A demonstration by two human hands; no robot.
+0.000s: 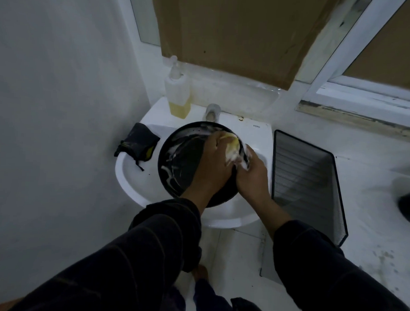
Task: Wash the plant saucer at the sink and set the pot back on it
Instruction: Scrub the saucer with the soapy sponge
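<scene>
Left grip: my left hand (pixel 214 155) curls around a yellow sponge (pixel 232 143) and presses it against the far right inner wall of the saucer (pixel 176 161).
Right grip: my right hand (pixel 251 174) clasps the saucer's right rim, thumb and fingers wrapped over the edge, foam on the fingertips.
Saucer: round, black, shallow, tilted up toward me over the basin of the sink (pixel 138 176); its lower edge sits near the sink's front, its upper edge just below the tap (pixel 212 112). White suds streak the inside, thickest along the left wall and under the sponge.
Sleeves: both my forearms wear dark sleeves (pixel 164 228) that end just short of the wrists.
Sink: white, with a brand mark at its back right corner. I cannot tell whether water is running from the tap.
Soap bottle: a clear pump bottle (pixel 178 94) with yellow liquid low inside stands at the sink's back left corner, just left of the tap.
Dark cloth: a crumpled black cloth (pixel 138 142) with a touch of yellow hangs over the sink's left rim, apart from the saucer.
Mesh basket: a black wire mesh basket (pixel 305 182) stands on the floor just right of the sink.
Behind the sink: a brown cardboard sheet (pixel 238 33) leans against the window frame.
Pot: a dark rounded object (pixel 409 209) shows at the right edge; I cannot tell whether it is the pot.
</scene>
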